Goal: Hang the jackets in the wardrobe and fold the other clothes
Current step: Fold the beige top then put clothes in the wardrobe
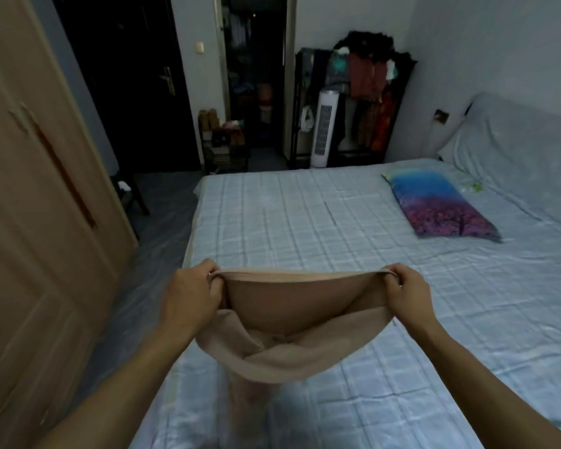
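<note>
A beige garment (292, 322), seemingly soft knit, is being held stretched above the bed (337, 215) at six o'clock, its top edge being pinched by the curled fingers of the left hand (193, 294) and right hand (408, 291), its lower folds sagging.

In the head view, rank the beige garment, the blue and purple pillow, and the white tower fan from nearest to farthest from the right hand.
1. The beige garment: the right hand grips its top edge, over the near side of the bed.
2. The blue and purple pillow: farther up the bed, on its right side.
3. The white tower fan: on the floor beyond the bed, by the clothes rack.
</note>
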`<state>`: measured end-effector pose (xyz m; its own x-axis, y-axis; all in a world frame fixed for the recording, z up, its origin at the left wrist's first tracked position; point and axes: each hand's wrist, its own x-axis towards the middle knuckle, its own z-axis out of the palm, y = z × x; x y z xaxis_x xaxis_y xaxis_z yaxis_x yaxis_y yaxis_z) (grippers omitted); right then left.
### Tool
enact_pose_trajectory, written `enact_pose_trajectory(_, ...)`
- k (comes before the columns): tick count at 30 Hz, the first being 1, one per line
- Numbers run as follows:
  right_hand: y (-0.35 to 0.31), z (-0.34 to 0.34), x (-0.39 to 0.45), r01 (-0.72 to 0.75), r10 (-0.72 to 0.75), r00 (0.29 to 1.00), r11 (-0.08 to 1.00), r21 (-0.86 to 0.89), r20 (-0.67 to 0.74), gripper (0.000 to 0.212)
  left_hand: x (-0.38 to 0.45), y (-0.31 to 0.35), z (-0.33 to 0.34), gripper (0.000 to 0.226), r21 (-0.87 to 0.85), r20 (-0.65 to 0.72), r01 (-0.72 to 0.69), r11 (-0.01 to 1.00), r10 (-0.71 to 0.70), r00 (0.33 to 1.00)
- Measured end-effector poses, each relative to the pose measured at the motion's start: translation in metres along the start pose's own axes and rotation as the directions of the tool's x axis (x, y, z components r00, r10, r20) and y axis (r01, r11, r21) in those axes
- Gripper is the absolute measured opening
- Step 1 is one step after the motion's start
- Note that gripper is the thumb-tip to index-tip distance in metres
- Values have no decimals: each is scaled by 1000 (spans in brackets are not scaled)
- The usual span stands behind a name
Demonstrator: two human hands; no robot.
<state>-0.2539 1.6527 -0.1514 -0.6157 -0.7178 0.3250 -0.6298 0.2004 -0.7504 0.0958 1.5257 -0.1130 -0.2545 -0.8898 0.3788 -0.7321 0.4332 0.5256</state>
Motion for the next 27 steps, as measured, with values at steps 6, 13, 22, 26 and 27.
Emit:
enact_pose_trajectory(6, 7, -70, 80, 40, -28, 994, 993, 113, -104, 17, 44, 83, 7, 14, -8, -39, -99, 995, 98, 994)
enact_pose_trajectory(13, -11, -140, 185, 165, -119, 977, 949, 269, -179, 25, 102, 187, -3, 18, 21, -197, -114, 993, 116, 974)
enact_pose_trajectory(22, -44, -185, 248, 289, -194, 946, 867, 406, -258, 22, 146, 229, -35, 25, -135, -422, -217, 967, 142, 895)
enact_pose_trajectory(26, -18, -163, 249, 104, -86, 994, 939, 329, -69, 39, 144, 202, -13, 35, -85, -191, -76, 993, 59, 980)
enact_pose_trajectory(27, -9, -156, 248, 49, -40, 999, 949, 310, -36, 41, 142, 194, -6, 37, -86, -157, -51, 995, 37, 987)
